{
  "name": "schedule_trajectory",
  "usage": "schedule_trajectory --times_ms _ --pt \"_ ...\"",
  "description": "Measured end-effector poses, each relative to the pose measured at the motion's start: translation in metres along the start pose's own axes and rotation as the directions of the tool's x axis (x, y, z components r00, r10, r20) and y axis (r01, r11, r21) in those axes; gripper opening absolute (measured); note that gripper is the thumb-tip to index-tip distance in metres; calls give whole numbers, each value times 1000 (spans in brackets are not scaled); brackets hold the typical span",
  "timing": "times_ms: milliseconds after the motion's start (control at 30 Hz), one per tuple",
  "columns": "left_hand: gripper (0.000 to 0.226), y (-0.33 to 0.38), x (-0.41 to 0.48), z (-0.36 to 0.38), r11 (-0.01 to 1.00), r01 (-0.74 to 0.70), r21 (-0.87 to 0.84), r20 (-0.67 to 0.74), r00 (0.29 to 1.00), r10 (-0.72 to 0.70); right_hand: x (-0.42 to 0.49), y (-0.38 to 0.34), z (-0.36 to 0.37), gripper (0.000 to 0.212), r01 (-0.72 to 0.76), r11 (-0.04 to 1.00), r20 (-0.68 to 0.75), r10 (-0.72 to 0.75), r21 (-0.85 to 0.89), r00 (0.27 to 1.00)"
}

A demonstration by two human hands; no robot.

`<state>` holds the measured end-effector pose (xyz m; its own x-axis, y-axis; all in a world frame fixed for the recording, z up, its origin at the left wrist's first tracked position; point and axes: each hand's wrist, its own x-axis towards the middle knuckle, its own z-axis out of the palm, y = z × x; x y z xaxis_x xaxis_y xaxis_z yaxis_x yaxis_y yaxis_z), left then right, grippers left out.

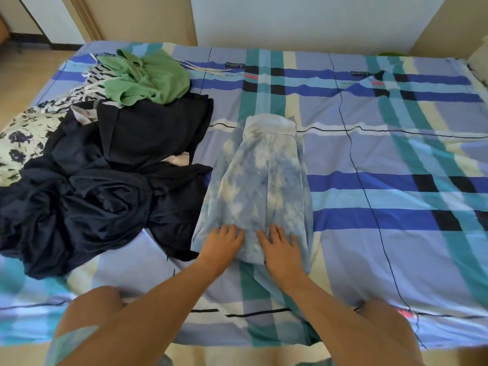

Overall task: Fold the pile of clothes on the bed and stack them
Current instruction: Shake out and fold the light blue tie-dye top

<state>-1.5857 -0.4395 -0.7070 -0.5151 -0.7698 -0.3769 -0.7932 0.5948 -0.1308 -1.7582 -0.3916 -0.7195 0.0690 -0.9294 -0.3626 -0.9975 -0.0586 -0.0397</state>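
both hands lie flat with straight fingers on the near end of the tie-dye garment (pixel 260 180), left hand (pixel 224 243) beside right hand (pixel 281 249), on the plaid bed (pixel 396 154). the unfolded pile (pixel 105 165) lies just left; its floral piece (pixel 21 138) is cut off by the frame edge.

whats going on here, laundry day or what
A person is folding laundry on a bed with a blue, teal and cream plaid sheet. The left hand and right hand press flat on the near end of a pale blue-and-white tie-dye garment spread lengthwise. To its left sits the unfolded pile: dark navy clothes, a crumpled green top, a floral piece. No folded stack shows yet.
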Motion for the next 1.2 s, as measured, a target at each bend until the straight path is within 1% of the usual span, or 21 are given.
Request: schedule_trajectory --times_ms 67,200,333,367,467,600,667,733,800,833,867,900,933,1000,1033,1100,1133,1167,1200 --pt "38 -7 4 -8 1000 -23 -1 5 1000 23 2 3 -3 60 7 1000 -13 -6 30 1000" --pt "30 -13 5 -28 997 -55 62 35 998 53 0 8 -13 50 47 994 -15 -45 96 999" --pt "26 0 -10 -33 998 -47 40 83 996 44 -17 6 -22 27 76 985 25 -81 157 996" --pt "25 5 -18 -30 998 -56 32 99 994 52 -24 5 -21 24 81 984 47 -89 159 995" --pt "27 20 -46 -17 996 -84 -2 137 987 84 -50 -2 -14 21 65 981 158 -94 180 983" --pt "24 29 -87 -6 989 -132 -74 163 976 142 -88 -13 -16 27 56 973 298 -123 223 947" --pt "26 30 -102 -4 977 -136 -167 196 966 168 -103 -17 -19 29 56 974 364 -135 221 922" --pt "25 31 -117 -6 955 -129 -266 295 933 208 -121 -27 -22 27 57 973 448 -154 222 881" --pt "24 33 -131 -6 936 -142 -323 425 862 278 -138 -35 -25 22 76 976 555 -178 203 813" --pt "27 34 -137 -8 928 -150 -340 473 826 307 -144 -36 -28 19 80 976 585 -186 202 789" --pt "31 34 -141 -11 922 -152 -355 510 795 328 -150 -35 -34 21 74 973 599 -194 218 777" --pt "34 32 -144 -17 918 -142 -370 531 779 334 -155 -33 -42 25 65 970 601 -197 234 775" --pt "36 29 -144 -28 916 -117 -383 542 775 326 -157 -29 -53 28 55 970 594 -189 236 782" --pt "35 17 -137 -58 913 -109 -393 523 790 320 -152 -21 -77 34 38 973 541 -160 230 826" --pt "33 9 -130 -76 911 -126 -392 493 807 324 -142 -17 -91 35 28 972 502 -145 233 853" --pt "33 -12 -110 -116 917 -123 -378 404 870 283 -116 -8 -123 30 30 973 405 -123 228 906" --pt "35 -23 -98 -136 921 -105 -376 336 910 241 -103 -3 -138 27 31 975 328 -103 219 939" --pt "37 -34 -86 -153 924 -86 -374 246 951 189 -90 2 -153 27 27 978 218 -72 206 973" --pt "40 -43 -74 -166 927 -59 -370 143 982 120 -80 6 -164 28 11 981 70 -25 196 997"
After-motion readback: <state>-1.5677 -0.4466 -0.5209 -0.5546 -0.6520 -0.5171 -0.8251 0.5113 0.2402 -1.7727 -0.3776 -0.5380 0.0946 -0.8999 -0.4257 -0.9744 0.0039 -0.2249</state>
